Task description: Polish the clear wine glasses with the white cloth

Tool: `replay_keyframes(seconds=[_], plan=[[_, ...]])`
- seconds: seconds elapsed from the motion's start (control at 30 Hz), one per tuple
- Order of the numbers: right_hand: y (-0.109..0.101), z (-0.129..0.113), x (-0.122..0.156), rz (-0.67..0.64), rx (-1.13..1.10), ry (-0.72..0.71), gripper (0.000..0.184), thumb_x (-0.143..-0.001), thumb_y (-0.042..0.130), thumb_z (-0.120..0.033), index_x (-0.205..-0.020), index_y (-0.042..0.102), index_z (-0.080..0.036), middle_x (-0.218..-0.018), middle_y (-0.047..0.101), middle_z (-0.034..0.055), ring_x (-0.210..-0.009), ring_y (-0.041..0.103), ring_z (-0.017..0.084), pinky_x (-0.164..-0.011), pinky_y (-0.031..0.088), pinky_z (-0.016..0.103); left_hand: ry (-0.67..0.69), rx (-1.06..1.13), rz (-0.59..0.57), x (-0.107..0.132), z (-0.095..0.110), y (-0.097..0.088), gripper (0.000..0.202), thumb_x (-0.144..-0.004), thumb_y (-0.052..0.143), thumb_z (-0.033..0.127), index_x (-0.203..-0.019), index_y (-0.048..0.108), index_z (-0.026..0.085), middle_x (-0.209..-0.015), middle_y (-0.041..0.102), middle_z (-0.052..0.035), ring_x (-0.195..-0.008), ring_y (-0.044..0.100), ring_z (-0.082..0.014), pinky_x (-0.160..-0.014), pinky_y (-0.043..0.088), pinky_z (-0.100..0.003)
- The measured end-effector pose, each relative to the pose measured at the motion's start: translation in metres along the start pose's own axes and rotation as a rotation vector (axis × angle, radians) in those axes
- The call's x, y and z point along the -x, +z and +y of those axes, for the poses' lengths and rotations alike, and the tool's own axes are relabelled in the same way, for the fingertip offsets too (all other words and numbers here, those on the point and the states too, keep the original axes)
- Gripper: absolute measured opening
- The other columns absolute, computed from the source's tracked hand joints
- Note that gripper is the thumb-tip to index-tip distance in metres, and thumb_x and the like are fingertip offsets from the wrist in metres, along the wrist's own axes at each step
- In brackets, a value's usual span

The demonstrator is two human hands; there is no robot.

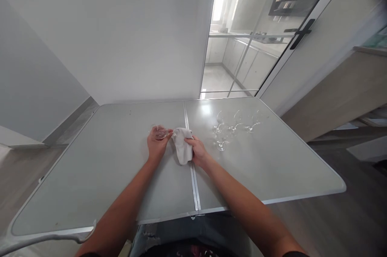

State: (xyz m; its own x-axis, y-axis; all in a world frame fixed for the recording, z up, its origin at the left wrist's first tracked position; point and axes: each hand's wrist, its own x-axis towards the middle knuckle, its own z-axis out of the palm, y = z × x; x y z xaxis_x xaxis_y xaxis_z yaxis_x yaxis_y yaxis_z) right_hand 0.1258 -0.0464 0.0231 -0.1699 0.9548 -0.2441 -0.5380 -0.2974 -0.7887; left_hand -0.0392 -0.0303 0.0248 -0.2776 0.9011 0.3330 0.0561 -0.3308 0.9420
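Note:
Over the middle of the table, my left hand (157, 144) is closed around a clear stemmed glass (161, 133), which lies tilted on its side with its foot end toward the cloth. My right hand (198, 150) grips a white cloth (183, 148) that hangs down beside the glass. The cloth touches the glass's end near my left fingertips. To the right of my right hand stand several more clear stemmed glasses, the closest being one glass (221, 143) in front of a row with another glass (217, 128).
The pale folding table (121, 192) has a metal seam (195, 188) down its middle. A white wall (136, 39) rises behind it. A glass door (242, 47) with a black handle (302, 34) is at the back right. A wooden shelf unit (335, 87) stands at the right.

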Motion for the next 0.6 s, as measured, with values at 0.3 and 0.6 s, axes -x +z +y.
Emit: replay_keyframes(seconds=[0.3,0.6], plan=[[-0.001,-0.018,0.002,-0.126,0.186,-0.149,0.012,-0.072,0.064,-0.027,-0.076,0.073,-0.020,-0.084,0.072,0.0014,-0.081,0.063,0.018,-0.073,0.047,0.026,-0.055,0.014,0.111,-0.006,-0.010,-0.005,0.047,-0.072,0.085,0.035,-0.107,0.059,0.018,-0.094,0.074,-0.0077,-0.092,0.075,-0.0232,-0.086,0.060,-0.039],[0.000,0.001,0.002,0.011,0.994,-0.533,0.029,-0.080,0.074,-0.041,-0.103,0.072,-0.025,-0.074,0.065,-0.0023,-0.069,0.058,0.016,-0.073,0.043,0.027,-0.113,0.052,-0.139,0.001,-0.013,0.005,0.042,-0.068,0.087,0.033,-0.103,0.068,0.019,-0.106,0.075,-0.0092,-0.097,0.074,-0.0255,-0.088,0.059,-0.039]])
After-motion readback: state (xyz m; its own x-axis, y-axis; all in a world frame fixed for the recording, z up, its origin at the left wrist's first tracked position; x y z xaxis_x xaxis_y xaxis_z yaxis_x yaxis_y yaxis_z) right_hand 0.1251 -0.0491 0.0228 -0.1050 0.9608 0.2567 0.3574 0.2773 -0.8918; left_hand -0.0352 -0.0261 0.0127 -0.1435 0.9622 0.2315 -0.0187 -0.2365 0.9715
